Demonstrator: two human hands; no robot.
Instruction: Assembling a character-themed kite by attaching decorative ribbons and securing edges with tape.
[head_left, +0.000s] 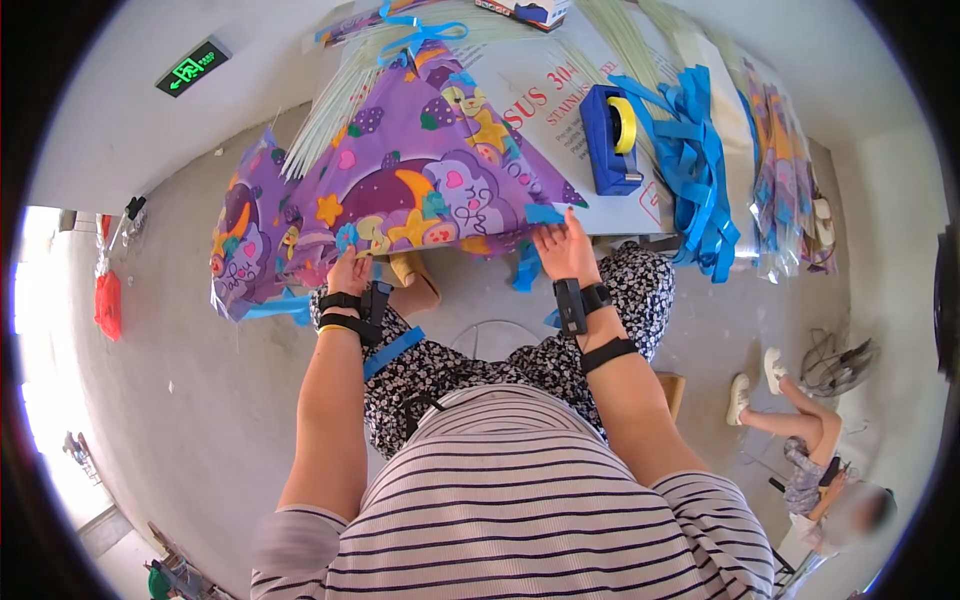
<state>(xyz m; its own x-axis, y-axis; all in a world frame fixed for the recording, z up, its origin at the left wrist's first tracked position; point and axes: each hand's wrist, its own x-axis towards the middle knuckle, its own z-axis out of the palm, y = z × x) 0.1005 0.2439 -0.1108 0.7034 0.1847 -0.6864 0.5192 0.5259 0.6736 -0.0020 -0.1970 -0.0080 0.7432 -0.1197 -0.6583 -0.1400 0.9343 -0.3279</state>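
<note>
A purple kite (370, 180) of thin printed sheet, roughly triangular, lies in front of me over the near edge of the table. It carries moons, stars and cartoon animals, with a blue ribbon at its far tip. My left hand (348, 272) is closed on the kite's near edge, beside a small blue patch. At the near right corner, my right hand (567, 252) has its palm turned up and its fingertips at the edge, by a short blue strip (544, 214). Fabric partly hides the fingers of both hands.
A blue tape dispenser (604, 150) with yellow tape stands right of the kite. Blue ribbons (695, 170) hang over the table edge. Thin pale rods (330, 125) lie at the left. Packed kites (780, 170) hang far right. A person (825, 480) sits behind me, right.
</note>
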